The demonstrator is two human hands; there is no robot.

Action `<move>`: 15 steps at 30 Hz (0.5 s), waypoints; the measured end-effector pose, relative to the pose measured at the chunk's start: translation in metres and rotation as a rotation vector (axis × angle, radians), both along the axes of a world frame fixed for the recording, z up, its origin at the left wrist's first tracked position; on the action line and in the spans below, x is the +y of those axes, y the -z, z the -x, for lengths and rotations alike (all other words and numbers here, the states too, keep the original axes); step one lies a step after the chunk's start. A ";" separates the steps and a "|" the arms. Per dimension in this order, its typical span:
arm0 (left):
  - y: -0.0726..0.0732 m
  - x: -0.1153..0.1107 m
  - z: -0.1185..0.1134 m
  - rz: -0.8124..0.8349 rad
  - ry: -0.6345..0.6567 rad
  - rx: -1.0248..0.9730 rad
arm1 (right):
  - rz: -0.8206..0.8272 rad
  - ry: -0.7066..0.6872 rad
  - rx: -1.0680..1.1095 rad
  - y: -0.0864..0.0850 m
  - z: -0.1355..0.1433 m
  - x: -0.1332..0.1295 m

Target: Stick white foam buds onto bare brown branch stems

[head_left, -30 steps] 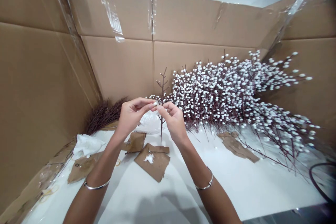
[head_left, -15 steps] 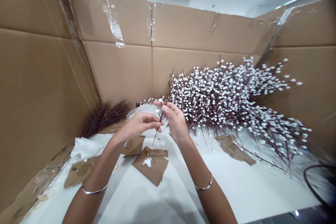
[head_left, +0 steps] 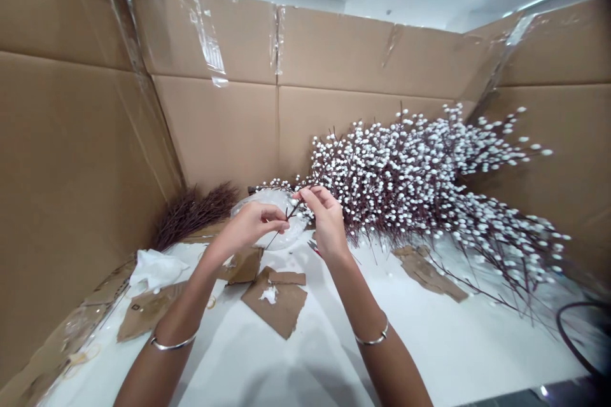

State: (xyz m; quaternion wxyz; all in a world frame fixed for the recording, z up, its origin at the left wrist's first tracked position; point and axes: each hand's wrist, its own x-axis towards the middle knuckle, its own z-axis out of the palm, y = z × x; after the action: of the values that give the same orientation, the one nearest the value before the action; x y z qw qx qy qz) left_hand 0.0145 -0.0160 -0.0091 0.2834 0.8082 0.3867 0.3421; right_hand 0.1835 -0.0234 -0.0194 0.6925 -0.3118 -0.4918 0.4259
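Observation:
My left hand [head_left: 260, 224] pinches the lower part of a thin dark twig [head_left: 292, 210], part of which is hidden by the fingers. Its upper part is between the fingertips of my right hand [head_left: 324, 216]. The twig slants, its thin tail pointing down and left. Beneath and behind the hands lies a clear plastic bag [head_left: 281, 238] with white pieces around it. To the right, a large heap of dark branches with white berries [head_left: 396, 184] leans against the back cardboard. A tool with red on it [head_left: 314, 247] lies partly hidden behind my right wrist.
Bare brown twigs [head_left: 193, 213] are bundled at the back left. Torn cardboard pieces [head_left: 279, 311] and white crumpled plastic [head_left: 155, 270] lie on the white table [head_left: 229, 356]. Tall cardboard walls [head_left: 214, 127] enclose the back and sides. A dark cable loop [head_left: 563, 331] is at right.
The twig has tilted from steep to more slanted. My right hand has shifted slightly right, and its fingers have closed more at the twig's top. The red tool now shows beside the wrist.

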 end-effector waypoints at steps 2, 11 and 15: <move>0.004 0.013 0.013 0.003 -0.006 0.025 | -0.017 0.004 0.004 0.001 0.000 0.001; 0.104 0.103 0.062 0.109 -0.368 0.414 | -0.056 0.030 0.000 0.001 0.001 0.002; 0.140 0.116 0.062 0.187 -0.330 0.482 | -0.080 0.051 -0.034 0.002 0.001 0.001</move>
State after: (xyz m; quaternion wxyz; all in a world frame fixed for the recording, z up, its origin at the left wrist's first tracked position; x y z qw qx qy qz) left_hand -0.0476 0.1003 -0.1490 0.1974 0.7626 0.5987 0.1448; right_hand 0.1821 -0.0220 -0.0214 0.7066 -0.3033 -0.5120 0.3829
